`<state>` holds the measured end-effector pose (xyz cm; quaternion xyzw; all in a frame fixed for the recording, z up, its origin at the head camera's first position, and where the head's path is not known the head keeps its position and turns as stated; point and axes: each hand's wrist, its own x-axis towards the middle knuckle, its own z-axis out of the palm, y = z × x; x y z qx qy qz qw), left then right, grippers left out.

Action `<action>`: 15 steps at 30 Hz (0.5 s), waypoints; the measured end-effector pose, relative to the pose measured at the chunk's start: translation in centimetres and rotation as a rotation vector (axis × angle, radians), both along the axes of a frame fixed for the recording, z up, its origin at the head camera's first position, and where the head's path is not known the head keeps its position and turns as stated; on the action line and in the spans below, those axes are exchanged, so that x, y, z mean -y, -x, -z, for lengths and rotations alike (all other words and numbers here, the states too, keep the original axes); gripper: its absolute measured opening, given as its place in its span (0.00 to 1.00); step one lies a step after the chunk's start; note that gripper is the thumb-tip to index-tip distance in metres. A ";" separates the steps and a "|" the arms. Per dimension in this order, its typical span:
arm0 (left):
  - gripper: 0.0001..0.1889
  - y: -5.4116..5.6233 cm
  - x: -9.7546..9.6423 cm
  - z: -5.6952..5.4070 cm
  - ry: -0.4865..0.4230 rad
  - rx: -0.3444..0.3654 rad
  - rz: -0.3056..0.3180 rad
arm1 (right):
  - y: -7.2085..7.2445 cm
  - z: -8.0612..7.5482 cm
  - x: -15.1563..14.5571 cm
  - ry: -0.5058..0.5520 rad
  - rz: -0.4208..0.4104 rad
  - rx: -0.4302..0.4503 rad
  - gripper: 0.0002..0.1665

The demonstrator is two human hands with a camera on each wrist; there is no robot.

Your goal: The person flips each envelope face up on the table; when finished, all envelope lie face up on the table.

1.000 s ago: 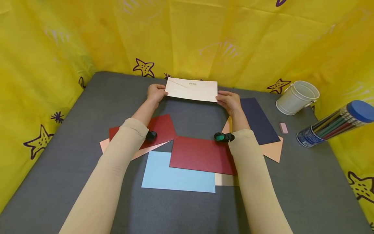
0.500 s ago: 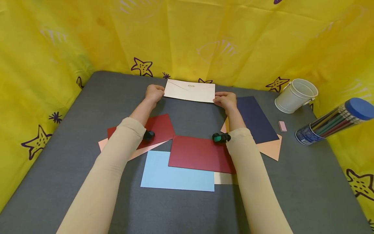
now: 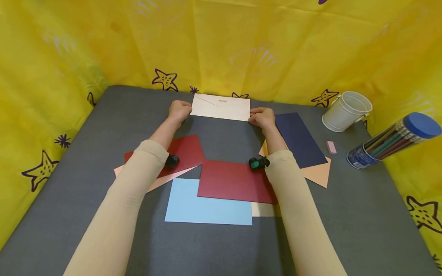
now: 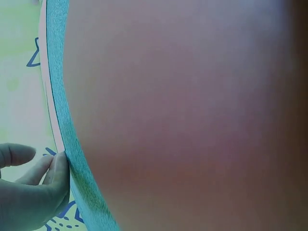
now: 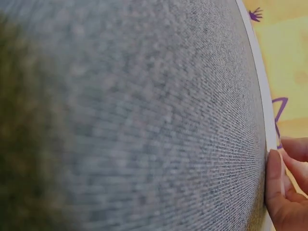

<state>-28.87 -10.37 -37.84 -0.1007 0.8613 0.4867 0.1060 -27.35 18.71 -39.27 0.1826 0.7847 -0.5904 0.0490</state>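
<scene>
A cream envelope (image 3: 220, 108) with a small printed mark and a flap line lies low over the back of the grey table, near the yellow cloth. My left hand (image 3: 180, 111), fingers curled, holds its left edge at the front corner. On the opposite edge, my right hand (image 3: 263, 117) pinches the front right corner between thumb and fingers. From the left wrist, the envelope (image 4: 50, 101) is a thin strip along the tabletop, with the left hand's fingertips (image 4: 58, 166) right at it. The right wrist view shows the right thumb (image 5: 274, 168) against the envelope's edge.
A dark red envelope (image 3: 235, 182) overlaps a light blue one (image 3: 207, 207) in front. Another red envelope (image 3: 188, 151) lies left, a navy one (image 3: 300, 140) right over peach paper (image 3: 317, 174). At right stand a white bucket (image 3: 342, 117), pink eraser (image 3: 331, 147) and pencil tub (image 3: 362, 157).
The cream envelope has come down flatter toward the table, with both hands still at its ends. The whole head view has drifted slightly.
</scene>
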 end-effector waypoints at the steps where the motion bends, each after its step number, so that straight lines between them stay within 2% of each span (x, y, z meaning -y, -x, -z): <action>1: 0.24 0.0 0.1 -0.1 0.013 -0.001 0.017 | 0.0 -0.1 0.1 -0.009 -0.008 0.000 0.28; 4: 0.25 -0.1 0.5 -0.2 0.046 -0.010 0.086 | -0.2 -0.3 0.6 -0.026 -0.017 -0.010 0.30; 11: 0.25 -0.5 1.5 -1.4 0.182 -0.054 0.332 | -0.2 -0.7 1.9 -0.088 -0.018 -0.046 0.35; 15: 0.27 -0.7 2.3 -2.0 0.218 -0.049 0.441 | -0.3 -1.0 2.8 -0.114 -0.055 -0.045 0.36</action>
